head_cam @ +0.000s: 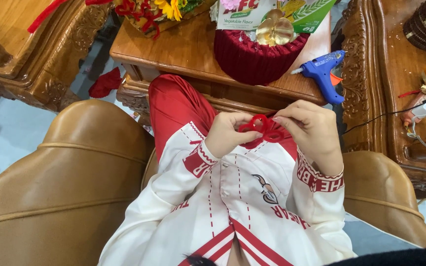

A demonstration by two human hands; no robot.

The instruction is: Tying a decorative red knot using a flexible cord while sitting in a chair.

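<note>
Both my hands meet over my lap, pinching a red ribbon bow [261, 129] with looped ends. My left hand [229, 134] grips its left loops between thumb and fingers. My right hand [311, 127] holds the right side, fingers curled over the ribbon. I wear a white jacket with red trim and red trousers. Part of the bow is hidden behind my fingers.
A wooden table [183, 49] ahead carries a round red pleated basket [257, 56] with a gold flower and a green packet, plus a blue glue gun [324, 71] at its right edge. A tan leather seat [75, 182] lies left; carved wooden furniture [385, 74] stands right.
</note>
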